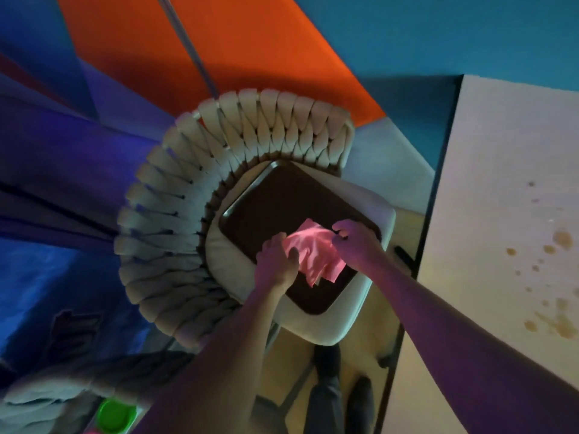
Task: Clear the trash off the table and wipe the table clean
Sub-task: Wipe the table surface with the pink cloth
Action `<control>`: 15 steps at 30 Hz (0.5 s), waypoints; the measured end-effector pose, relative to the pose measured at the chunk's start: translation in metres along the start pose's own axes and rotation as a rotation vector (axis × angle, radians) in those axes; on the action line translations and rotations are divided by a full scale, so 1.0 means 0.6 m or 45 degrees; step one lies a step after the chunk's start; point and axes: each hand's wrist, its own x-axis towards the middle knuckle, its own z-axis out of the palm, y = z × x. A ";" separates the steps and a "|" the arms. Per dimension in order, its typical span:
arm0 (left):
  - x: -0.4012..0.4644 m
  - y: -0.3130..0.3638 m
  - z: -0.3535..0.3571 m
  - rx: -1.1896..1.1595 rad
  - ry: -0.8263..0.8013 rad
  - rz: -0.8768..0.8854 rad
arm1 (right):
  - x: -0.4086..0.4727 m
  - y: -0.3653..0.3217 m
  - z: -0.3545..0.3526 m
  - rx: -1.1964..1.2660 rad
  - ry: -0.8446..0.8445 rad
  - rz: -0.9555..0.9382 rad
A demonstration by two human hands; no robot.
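Note:
A pink cloth (315, 253) hangs crumpled between both my hands above a dark brown tray (275, 202). The tray lies on the seat of a cream chair (219, 145) with a woven back. My left hand (275, 261) grips the cloth's left edge. My right hand (355, 242) pinches its right edge. The white table (507, 170) runs along the right side, and brown spill stains (560, 239) dot its surface.
A green round lid (117, 415) shows at the bottom left beside folded grey fabric (40, 399). The floor is orange, blue and purple. My shoes (327, 361) stand on the floor below the chair, close to the table's dark edge.

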 end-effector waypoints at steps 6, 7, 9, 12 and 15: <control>0.079 -0.050 0.065 0.098 0.112 -0.069 | 0.116 0.031 0.078 -0.068 -0.039 -0.048; 0.086 -0.058 0.080 0.109 0.156 -0.110 | 0.134 0.037 0.093 -0.070 -0.039 -0.057; 0.093 -0.080 0.110 0.078 0.219 -0.207 | 0.168 0.051 0.126 -0.071 -0.054 -0.055; 0.091 -0.095 0.138 -0.032 0.234 -0.300 | 0.196 0.058 0.151 -0.058 -0.101 -0.012; 0.093 -0.104 0.156 -0.071 0.204 -0.313 | 0.213 0.061 0.170 -0.077 -0.125 0.018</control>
